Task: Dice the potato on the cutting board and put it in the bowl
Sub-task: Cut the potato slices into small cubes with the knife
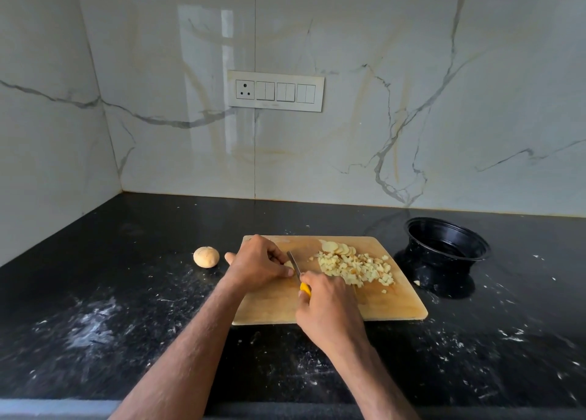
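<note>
While my right hand (326, 305) grips the knife (299, 275), my left hand (258, 262) pinches a small potato piece (288, 264) near the board's (333, 308) left edge. Judged wet, firm, slippery: pin low. Dice (356, 269) heaped right; bowl (447, 248) beside the board.

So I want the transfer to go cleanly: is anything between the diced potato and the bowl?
Nothing visible blocks it. The diced potato lies on the cutting board, and the black bowl sits just past the board's right edge, with only bare counter between.
</note>
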Tool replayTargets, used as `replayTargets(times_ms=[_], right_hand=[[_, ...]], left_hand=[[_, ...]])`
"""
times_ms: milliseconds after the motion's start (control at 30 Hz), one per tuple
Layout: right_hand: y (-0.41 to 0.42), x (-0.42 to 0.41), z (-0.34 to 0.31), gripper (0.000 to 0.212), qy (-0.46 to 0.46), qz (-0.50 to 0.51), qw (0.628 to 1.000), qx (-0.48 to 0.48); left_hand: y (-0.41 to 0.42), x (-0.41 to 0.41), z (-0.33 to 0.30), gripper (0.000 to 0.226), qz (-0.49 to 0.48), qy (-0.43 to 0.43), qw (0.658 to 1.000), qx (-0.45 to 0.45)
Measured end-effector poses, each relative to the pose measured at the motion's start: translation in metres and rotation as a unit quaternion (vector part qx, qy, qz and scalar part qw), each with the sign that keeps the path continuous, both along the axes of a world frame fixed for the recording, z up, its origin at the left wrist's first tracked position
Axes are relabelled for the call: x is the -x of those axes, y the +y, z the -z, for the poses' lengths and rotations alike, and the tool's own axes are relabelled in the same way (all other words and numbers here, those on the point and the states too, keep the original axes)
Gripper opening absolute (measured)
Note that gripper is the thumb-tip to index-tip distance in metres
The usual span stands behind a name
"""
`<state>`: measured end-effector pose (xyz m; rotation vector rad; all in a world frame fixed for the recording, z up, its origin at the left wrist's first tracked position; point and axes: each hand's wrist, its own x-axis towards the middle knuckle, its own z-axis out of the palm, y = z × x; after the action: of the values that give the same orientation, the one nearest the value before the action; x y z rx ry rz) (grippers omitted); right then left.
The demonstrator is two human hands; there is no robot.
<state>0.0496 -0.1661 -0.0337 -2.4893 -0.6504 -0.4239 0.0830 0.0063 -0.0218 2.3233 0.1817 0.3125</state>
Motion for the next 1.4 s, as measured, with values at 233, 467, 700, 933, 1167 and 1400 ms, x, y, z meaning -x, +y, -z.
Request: replayTargets(times_ms=[233, 467, 700, 933, 1167, 1400], right_hand=[[-0.006, -0.008, -0.017, 0.017, 0.028, -0.011, 0.999, 0.043], [0.010, -0.006, -0.013, 0.025, 0.039, 0.010, 0.998, 0.046], [0.013, -0.009, -0.004, 0.031, 0.030, 0.008, 0.999, 0.033], [-0.004, 0.003, 0.001, 0.027, 0.016, -0.025, 0.999, 0.025], [-0.035, -0.001, -0.005, 0.026, 0.039, -0.040, 0.998, 0.009], [-0.025, 0.004, -0.001, 0.014, 0.024, 0.006, 0.995, -0.092]], left_hand=[[0.001, -0.002, 0.001, 0.016, 0.002, 0.002, 1.000, -0.001], [0.005, -0.005, 0.004, 0.015, 0.005, 0.001, 1.000, 0.001], [0.004, -0.004, 0.005, 0.013, 0.006, -0.010, 1.000, 0.002], [0.004, -0.002, 0.007, 0.017, 0.007, -0.007, 1.000, 0.006], [0.003, 0.000, 0.006, 0.018, 0.012, -0.009, 1.000, 0.007], [0.008, -0.001, 0.005, 0.014, 0.024, -0.012, 1.000, 0.003]])
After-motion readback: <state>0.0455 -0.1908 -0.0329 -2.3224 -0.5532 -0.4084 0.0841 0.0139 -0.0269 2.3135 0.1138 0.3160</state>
